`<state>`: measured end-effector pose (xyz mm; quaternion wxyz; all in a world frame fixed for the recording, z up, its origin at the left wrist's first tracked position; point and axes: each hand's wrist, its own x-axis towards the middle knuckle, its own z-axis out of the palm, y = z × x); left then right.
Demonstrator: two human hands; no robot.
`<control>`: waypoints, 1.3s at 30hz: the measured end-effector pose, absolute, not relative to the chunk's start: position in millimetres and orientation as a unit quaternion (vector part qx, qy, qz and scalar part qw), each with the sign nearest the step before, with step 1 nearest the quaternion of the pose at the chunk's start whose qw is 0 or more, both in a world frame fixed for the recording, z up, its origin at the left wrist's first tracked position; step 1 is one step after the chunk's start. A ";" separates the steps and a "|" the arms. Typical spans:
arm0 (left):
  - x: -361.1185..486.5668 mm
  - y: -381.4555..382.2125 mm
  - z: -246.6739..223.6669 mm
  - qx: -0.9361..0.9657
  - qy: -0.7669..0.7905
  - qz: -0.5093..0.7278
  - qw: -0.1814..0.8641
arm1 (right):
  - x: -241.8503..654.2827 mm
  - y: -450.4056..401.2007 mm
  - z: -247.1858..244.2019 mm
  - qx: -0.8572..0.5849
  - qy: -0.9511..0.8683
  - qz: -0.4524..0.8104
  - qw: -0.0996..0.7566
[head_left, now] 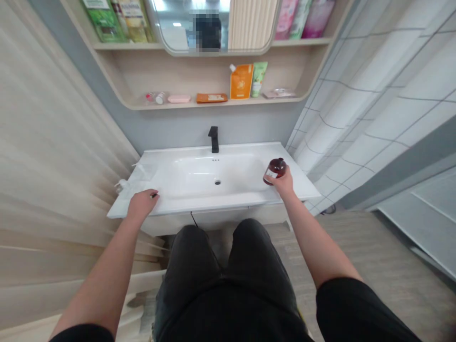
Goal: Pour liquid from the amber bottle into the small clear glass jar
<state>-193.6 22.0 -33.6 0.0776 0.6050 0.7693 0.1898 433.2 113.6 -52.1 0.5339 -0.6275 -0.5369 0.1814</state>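
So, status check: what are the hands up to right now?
Right hand holding brown bottle. Left hand on white washbasin's front edge.

Amber glass bottle (pixel 275 171), round-shouldered, dark cap, white label, tilted with the cap up and to the right. Gripped in the right hand (pixel 284 183) above the right end of the white ceramic washbasin (pixel 213 202). Left hand (pixel 142 204) rests on the basin's front rim; small dark item (pixel 154 195) at its fingertips, too small to identify.
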 end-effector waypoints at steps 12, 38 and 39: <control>-21.2 -23.2 40.4 0.486 0.470 0.549 0.492 | 261.9 11.2 -24.9 -0.455 -0.665 0.343 0.483; 51.9 -64.6 67.7 0.671 0.398 0.522 0.345 | 222.8 -69.7 8.5 -0.344 -0.636 0.471 0.505; 54.8 -64.3 65.0 0.650 0.408 0.536 0.351 | 222.9 -70.8 10.0 -0.346 -0.640 0.462 0.507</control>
